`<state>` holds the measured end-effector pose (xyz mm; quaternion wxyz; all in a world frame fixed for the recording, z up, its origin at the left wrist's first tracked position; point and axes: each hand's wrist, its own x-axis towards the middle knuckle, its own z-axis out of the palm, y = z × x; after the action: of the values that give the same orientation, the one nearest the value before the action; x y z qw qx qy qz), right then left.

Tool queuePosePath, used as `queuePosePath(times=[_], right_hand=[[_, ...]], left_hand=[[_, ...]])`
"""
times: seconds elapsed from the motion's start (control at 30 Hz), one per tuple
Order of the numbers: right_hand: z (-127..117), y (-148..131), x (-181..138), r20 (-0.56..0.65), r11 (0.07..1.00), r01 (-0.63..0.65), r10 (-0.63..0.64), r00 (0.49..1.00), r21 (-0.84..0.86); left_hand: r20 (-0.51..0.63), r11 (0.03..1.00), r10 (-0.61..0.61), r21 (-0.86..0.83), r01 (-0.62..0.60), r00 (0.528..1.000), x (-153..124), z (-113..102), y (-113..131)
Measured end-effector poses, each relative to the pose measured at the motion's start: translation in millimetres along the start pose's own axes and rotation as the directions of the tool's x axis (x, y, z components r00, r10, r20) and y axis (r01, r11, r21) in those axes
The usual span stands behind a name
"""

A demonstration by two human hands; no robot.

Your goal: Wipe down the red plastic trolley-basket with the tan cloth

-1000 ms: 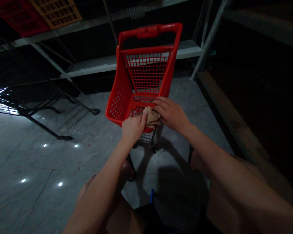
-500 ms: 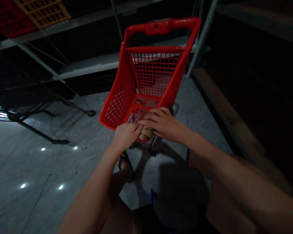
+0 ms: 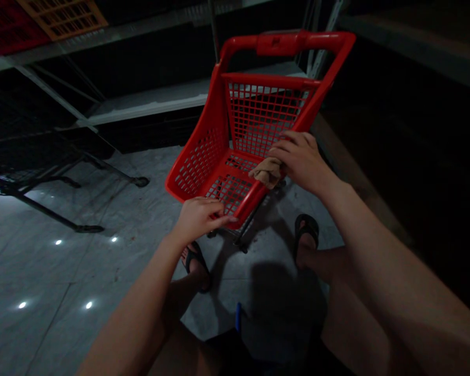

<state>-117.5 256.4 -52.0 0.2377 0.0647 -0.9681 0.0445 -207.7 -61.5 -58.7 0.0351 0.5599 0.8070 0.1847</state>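
A small red plastic shopping cart (image 3: 215, 138) with a grid basket stands in front of me, its handle on the far side. My left hand (image 3: 199, 215) is closed over the near rim of the basket, thumb along the front edge. Against the right side rim, about halfway along, my right hand (image 3: 300, 159) presses a crumpled tan cloth (image 3: 268, 172). Part of the cloth hangs out to the left of the fingers, over the rim. The basket holds nothing that I can see.
Behind the cart runs a metal shelf (image 3: 152, 107). An orange crate (image 3: 68, 18) and a red crate (image 3: 11, 28) sit on its upper level. A dark wire cart (image 3: 35, 162) stands at left. My sandaled feet (image 3: 198, 263) are on the grey floor (image 3: 113, 282).
My right hand has slid the cloth from the front rim back along the right side rim. The left hand stays at the front edge. In view, the cart has shifted slightly right.
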Motion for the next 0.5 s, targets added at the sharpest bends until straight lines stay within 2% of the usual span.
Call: queuePosePath(times=[0.13,0.23,0.37,0.43,0.5], right_hand=[[14.8,-57.1,5.3,0.044,0.982,0.17,-0.175,0.984,0.085],[23.8,-88.2,8.9,0.012,0.985,0.154,-0.156,0.988,0.079],[22.6,-84.8,13.0,0.011,0.984,0.179,-0.179,0.984,0.02],[16.9,-71.1,13.0,0.024,0.985,0.167,-0.166,0.986,-0.033],[8.0,-53.1,10.9,0.038,0.99,0.11,-0.107,0.994,-0.091]], left_hand=[[-0.028,0.997,-0.08,0.002,0.08,0.996,9.8,-9.2,-21.1],[-0.011,0.992,-0.121,0.027,0.121,0.993,16.4,-11.7,-12.8],[0.068,0.929,-0.274,0.275,0.246,0.959,19.0,-5.8,10.7],[0.077,0.911,-0.273,0.341,0.232,0.959,17.3,-1.9,13.1],[0.071,0.923,-0.214,0.341,0.178,0.974,13.7,0.8,7.8]])
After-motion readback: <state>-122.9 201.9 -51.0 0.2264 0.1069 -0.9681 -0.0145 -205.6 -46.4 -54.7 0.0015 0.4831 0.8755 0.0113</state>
